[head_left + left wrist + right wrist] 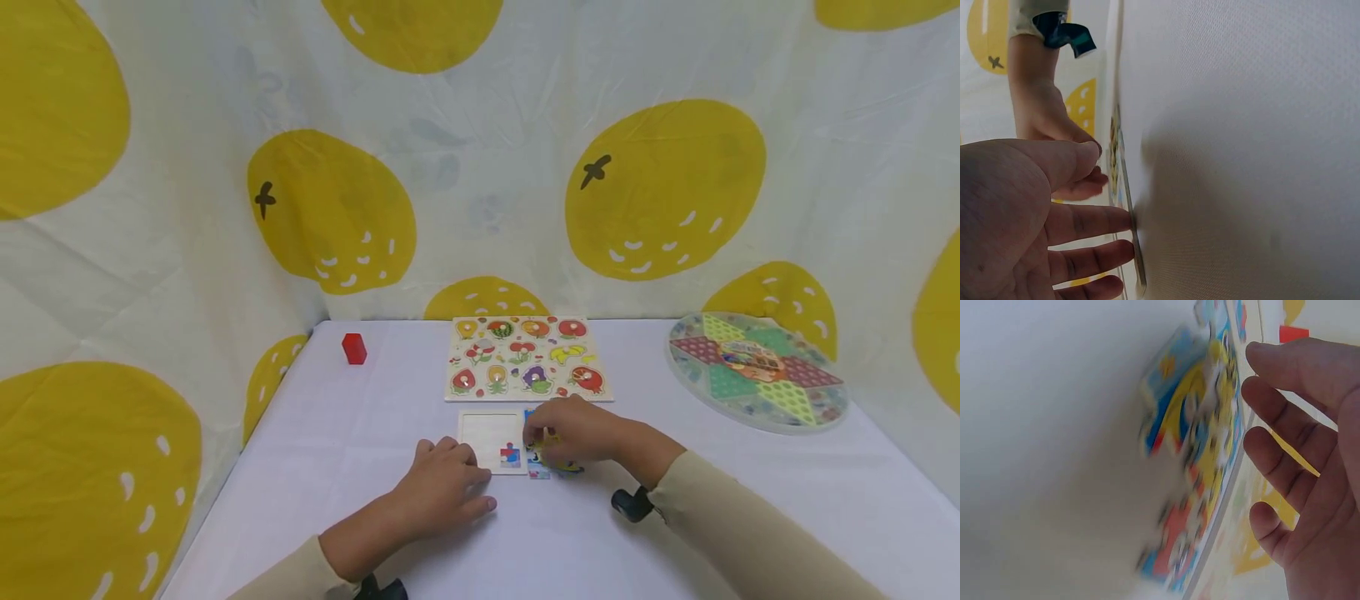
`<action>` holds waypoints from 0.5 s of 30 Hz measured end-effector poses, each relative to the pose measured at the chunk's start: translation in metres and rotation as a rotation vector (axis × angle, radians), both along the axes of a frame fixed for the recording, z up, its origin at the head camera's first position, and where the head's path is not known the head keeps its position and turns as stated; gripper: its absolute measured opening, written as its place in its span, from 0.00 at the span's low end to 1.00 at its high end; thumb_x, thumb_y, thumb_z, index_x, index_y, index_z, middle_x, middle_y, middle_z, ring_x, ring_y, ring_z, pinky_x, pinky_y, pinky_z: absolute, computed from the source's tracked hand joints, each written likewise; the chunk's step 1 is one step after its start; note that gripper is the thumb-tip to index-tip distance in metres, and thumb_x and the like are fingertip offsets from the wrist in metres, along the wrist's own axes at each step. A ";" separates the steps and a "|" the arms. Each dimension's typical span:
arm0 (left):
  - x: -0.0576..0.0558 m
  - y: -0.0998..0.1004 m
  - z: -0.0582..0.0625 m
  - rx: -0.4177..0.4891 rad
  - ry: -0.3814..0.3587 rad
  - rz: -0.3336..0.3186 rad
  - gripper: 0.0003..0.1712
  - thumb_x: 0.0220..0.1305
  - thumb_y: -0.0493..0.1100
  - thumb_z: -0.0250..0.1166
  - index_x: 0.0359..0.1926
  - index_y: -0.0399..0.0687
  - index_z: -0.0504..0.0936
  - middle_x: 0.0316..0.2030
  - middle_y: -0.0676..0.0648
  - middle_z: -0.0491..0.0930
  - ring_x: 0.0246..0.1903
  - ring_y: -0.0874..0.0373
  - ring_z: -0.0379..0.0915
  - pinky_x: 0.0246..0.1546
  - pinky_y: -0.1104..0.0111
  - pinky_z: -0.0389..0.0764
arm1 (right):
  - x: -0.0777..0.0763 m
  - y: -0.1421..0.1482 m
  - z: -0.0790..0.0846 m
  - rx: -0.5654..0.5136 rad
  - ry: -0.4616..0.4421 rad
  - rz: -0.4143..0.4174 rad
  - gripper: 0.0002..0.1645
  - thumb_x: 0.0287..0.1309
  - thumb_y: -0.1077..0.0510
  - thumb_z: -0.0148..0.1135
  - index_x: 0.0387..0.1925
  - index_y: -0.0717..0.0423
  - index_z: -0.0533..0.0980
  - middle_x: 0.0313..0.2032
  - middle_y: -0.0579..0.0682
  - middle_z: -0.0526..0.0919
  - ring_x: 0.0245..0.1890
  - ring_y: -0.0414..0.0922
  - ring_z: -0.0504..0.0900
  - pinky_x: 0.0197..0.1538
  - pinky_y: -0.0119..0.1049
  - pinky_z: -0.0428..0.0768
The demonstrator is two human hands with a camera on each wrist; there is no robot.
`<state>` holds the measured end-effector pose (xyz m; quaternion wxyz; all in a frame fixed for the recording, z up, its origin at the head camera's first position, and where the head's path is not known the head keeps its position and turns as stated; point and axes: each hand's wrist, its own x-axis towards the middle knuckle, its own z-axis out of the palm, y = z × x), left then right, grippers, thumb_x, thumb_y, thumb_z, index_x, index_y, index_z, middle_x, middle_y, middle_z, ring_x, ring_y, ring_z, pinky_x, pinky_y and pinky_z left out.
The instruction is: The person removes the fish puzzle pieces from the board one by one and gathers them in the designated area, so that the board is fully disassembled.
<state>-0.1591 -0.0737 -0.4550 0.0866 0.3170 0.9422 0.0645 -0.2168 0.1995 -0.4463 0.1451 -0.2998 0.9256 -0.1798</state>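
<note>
My left hand (444,485) has its fingertips at the near left edge of a small white puzzle tray (482,433), its fingers loosely extended. In the tray's near right corner lies one jigsaw piece (510,456) in red and blue. Just right of the tray, my right hand (579,428) hovers over a cluster of loose jigsaw pieces (538,472), partly hiding them. The right wrist view shows these colourful pieces (1175,406), blurred, with the right hand's fingers (1275,459) relaxed and nothing between them.
Behind the tray lies a fruit peg puzzle board (528,358). A red block (354,349) stands at the far left of the white-covered table (360,425). A round star-patterned game board (757,371) lies at the back right. Fruit-printed cloth (495,208) hangs behind.
</note>
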 end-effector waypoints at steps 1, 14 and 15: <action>0.000 0.000 0.000 -0.001 -0.001 -0.002 0.27 0.66 0.69 0.71 0.59 0.65 0.91 0.47 0.56 0.82 0.49 0.59 0.70 0.49 0.55 0.67 | 0.000 -0.004 -0.001 -0.004 0.006 0.013 0.12 0.64 0.53 0.77 0.48 0.35 0.88 0.41 0.30 0.84 0.45 0.37 0.80 0.55 0.43 0.81; 0.003 0.004 0.003 -0.020 0.096 -0.039 0.24 0.69 0.70 0.67 0.53 0.65 0.92 0.43 0.57 0.82 0.45 0.59 0.70 0.44 0.57 0.65 | -0.004 -0.038 -0.005 0.056 0.079 0.066 0.15 0.60 0.50 0.81 0.48 0.35 0.89 0.42 0.28 0.83 0.50 0.35 0.79 0.61 0.54 0.73; 0.003 0.005 0.004 -0.021 0.102 -0.039 0.23 0.69 0.70 0.66 0.53 0.65 0.93 0.42 0.57 0.82 0.45 0.59 0.70 0.43 0.57 0.65 | -0.004 -0.039 -0.005 0.058 0.084 0.069 0.14 0.60 0.50 0.81 0.47 0.35 0.89 0.41 0.28 0.83 0.49 0.35 0.79 0.60 0.53 0.73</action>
